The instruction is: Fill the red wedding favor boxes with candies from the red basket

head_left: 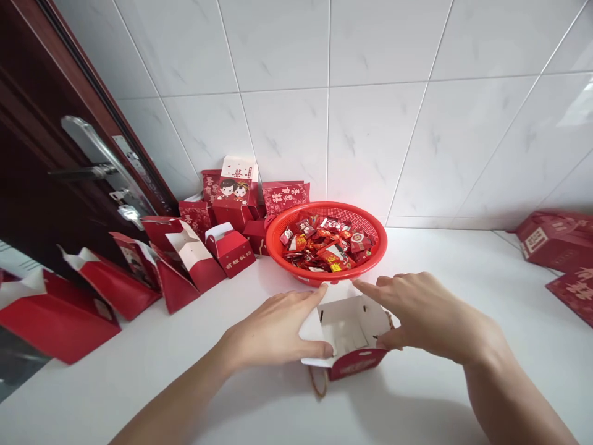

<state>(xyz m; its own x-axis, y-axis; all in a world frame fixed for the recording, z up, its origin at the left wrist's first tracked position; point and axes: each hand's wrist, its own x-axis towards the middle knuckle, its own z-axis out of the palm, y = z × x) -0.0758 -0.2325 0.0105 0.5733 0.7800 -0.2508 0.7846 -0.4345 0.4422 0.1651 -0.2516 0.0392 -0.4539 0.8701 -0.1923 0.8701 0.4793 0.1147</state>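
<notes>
In front of me on the white counter sits a small red gift box, its top open and its white inside facing up, with nothing visible in it. My left hand holds its left side, thumb near the front corner and index finger at the back. My right hand grips the right side, thumb at the inner edge and index finger reaching to the back flap. A twisted cord handle hangs at the box's front left. Just behind stands a red plastic basket of wrapped candies.
Several red gift boxes and opened red boxes line the counter's left side. A red box and a red printed piece are at the right. A tiled wall rises behind; a dark door stands left.
</notes>
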